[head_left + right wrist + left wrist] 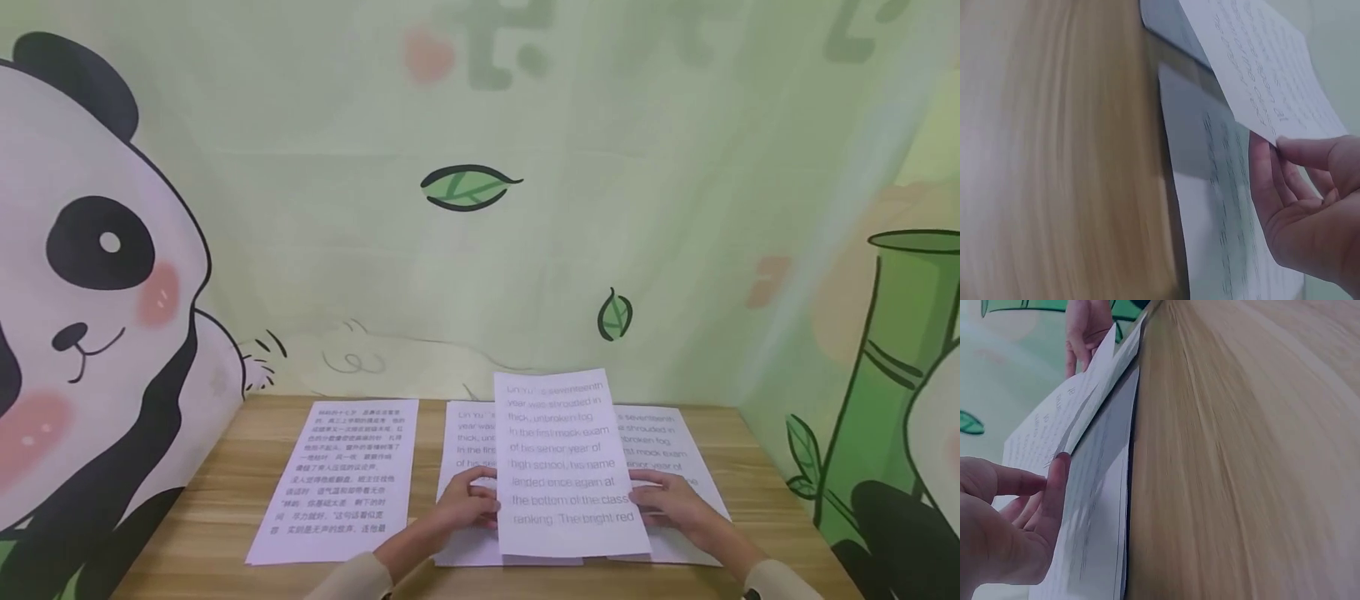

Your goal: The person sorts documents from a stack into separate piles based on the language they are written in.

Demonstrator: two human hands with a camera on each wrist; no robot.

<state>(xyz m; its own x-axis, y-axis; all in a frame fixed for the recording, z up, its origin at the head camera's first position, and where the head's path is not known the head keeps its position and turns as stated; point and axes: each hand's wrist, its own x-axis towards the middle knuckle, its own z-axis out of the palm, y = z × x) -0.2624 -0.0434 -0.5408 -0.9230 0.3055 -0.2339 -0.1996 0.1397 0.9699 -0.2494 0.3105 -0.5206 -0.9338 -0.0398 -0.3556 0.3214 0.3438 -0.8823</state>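
Observation:
A printed sheet of paper with large English text is held up at a tilt above the table. My left hand holds its left edge; in the left wrist view a fingertip meets the paper's edge. On the opposite side my right hand pinches the right edge, thumb on the printed face and fingers behind, as the right wrist view shows. Beneath it lie a middle stack of English pages and a right-hand stack, both partly covered by the raised sheet and my hands.
A stack of pages with Chinese text lies to the left on the wooden table. Behind the table hangs a green backdrop printed with pandas, leaves and bamboo.

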